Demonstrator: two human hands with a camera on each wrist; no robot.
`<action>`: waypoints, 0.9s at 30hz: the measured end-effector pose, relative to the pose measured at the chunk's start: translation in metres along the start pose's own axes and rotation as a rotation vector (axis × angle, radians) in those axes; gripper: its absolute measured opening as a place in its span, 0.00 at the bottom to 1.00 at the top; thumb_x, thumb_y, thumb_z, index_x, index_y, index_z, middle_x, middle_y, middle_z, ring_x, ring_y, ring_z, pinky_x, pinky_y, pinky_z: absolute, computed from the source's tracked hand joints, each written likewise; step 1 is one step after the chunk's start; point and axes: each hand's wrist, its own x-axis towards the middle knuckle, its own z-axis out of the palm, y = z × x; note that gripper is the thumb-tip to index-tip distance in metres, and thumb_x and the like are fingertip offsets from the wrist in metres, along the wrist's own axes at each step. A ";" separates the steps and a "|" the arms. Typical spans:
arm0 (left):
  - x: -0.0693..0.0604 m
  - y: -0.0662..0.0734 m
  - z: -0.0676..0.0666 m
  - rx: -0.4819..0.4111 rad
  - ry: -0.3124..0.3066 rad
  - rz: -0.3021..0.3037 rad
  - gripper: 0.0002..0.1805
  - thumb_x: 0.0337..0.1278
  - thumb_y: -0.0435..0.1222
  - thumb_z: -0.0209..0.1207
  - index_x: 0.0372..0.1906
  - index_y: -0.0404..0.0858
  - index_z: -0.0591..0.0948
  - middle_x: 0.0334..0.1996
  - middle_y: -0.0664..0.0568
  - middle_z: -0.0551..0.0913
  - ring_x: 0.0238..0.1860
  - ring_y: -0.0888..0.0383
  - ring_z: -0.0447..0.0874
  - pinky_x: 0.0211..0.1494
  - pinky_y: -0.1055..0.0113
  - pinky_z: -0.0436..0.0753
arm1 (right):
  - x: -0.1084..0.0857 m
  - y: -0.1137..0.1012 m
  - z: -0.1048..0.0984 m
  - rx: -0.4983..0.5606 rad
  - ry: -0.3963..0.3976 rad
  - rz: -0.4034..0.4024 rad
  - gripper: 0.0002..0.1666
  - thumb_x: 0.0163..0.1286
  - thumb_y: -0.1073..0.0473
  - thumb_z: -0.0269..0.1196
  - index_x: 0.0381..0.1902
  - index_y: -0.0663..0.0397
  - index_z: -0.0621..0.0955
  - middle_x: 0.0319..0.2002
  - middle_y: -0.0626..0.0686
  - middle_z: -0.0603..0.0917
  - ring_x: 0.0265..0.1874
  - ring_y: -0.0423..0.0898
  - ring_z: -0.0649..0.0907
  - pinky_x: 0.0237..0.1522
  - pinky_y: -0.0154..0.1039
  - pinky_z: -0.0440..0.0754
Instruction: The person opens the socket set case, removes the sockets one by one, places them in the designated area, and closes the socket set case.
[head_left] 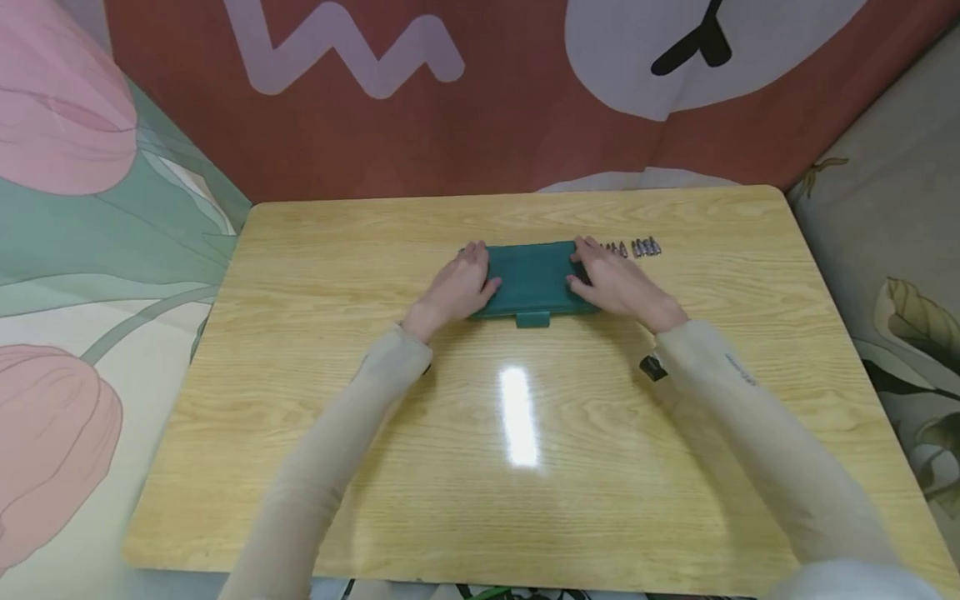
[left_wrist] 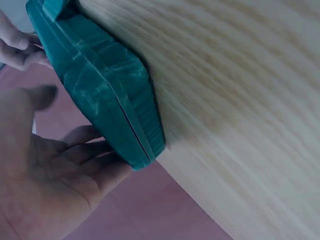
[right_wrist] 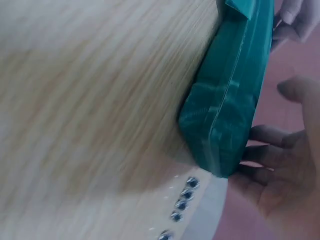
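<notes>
A closed green case (head_left: 531,279) lies flat on the wooden table, its latch tab (head_left: 532,320) on the near side. My left hand (head_left: 459,283) rests on its left end. In the left wrist view the fingers (left_wrist: 102,167) touch the case's far corner and the thumb stands off it. My right hand (head_left: 617,279) lies over the right end. In the right wrist view its fingers (right_wrist: 265,152) touch the case's edge, fairly straight, with the thumb apart. Small metal bits (head_left: 647,247) stand in short rows just beyond the right hand. What the case holds is hidden.
The wooden table (head_left: 300,400) runs back to a red patterned cloth (head_left: 480,133). Patterned fabric hangs at the left and right sides. A small black device (head_left: 653,367) sits under the right cuff. Some dark and green items (head_left: 491,592) show below the table's front edge.
</notes>
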 end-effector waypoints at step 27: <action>0.025 0.024 0.010 0.348 -0.067 -0.079 0.64 0.39 0.74 0.58 0.77 0.40 0.52 0.71 0.26 0.50 0.68 0.25 0.49 0.63 0.34 0.61 | 0.025 -0.033 0.015 -0.272 -0.138 0.146 0.65 0.54 0.27 0.65 0.73 0.64 0.54 0.69 0.80 0.42 0.69 0.74 0.45 0.66 0.64 0.51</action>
